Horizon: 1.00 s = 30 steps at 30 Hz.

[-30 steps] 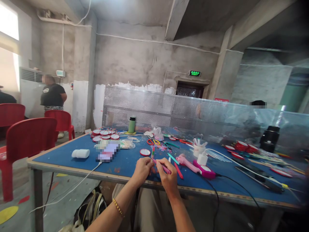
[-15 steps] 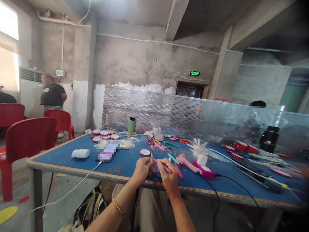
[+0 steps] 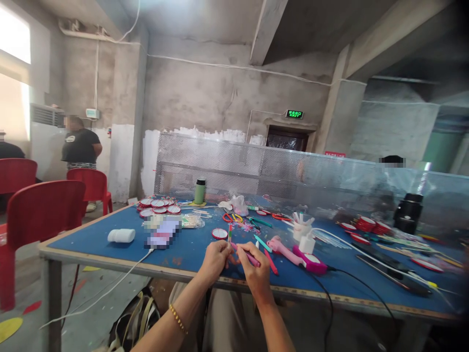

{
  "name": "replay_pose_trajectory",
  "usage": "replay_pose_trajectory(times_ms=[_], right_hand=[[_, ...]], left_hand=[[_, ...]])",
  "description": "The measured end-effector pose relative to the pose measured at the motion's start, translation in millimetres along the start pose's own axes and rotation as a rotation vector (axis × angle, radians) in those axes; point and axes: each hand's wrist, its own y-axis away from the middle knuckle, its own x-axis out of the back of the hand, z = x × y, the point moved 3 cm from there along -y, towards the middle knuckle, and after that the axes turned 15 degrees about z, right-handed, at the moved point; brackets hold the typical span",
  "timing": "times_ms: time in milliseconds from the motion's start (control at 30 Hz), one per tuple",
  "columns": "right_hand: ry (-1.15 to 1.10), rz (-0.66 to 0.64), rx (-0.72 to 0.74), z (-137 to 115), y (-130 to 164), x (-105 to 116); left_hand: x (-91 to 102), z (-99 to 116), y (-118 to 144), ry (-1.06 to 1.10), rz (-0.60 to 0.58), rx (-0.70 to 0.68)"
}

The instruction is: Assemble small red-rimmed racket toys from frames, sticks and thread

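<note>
My left hand [image 3: 214, 260] pinches a thin upright strip [image 3: 230, 233], red and green near its top, above the table's front edge. My right hand [image 3: 256, 274] is closed round a pink pen-like tool [image 3: 252, 259], its tip meeting the strip beside my left fingers; contact is too small to make out. Just beyond my hands lies a round white disc with a red rim [image 3: 220, 234]. To the right of my right hand are a red pen [image 3: 271, 263] and a teal pen [image 3: 262, 243].
A pink handheld tool [image 3: 286, 252] with a magenta base [image 3: 310, 260] and black cord lies right. Left are a phone [image 3: 163, 234] on a white cable, a white bottle [image 3: 121, 236] and piled red-rimmed discs [image 3: 158, 204]. Scissors [image 3: 233, 218] and a green flask [image 3: 200, 191] stand farther back.
Both hands stay together at the strip, with the pink pen-like tool shifted very slightly left. The camera view has tilted a little; nothing was let go.
</note>
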Motion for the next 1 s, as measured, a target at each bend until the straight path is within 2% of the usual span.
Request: replay_pose_trajectory(times_ms=[67,200,367,567,767,1000], right_hand=[[-0.007,-0.006,0.002,-0.4,-0.4,-0.4],[-0.005,0.088,-0.038,0.7,-2.4,2.4],[-0.01,0.02,-0.027,0.5,-1.7,0.3],[0.024,0.217,-0.095,2.7,1.1,6.8],[-0.036,0.284,-0.151,3.0,-1.9,5.6],[-0.065,0.269,-0.215,6.5,-0.5,7.2]], left_hand=[[0.0,-0.7,-0.3,0.0,0.002,0.002],[-0.1,-3.0,-1.4,0.013,0.01,0.018],[-0.6,-4.7,-2.5,0.026,0.005,-0.005],[-1.5,-8.7,-4.0,0.012,0.013,0.005],[-1.5,-11.3,-3.9,-0.048,0.044,-0.042],[-1.1,-6.0,-2.7,-0.105,0.022,-0.071]])
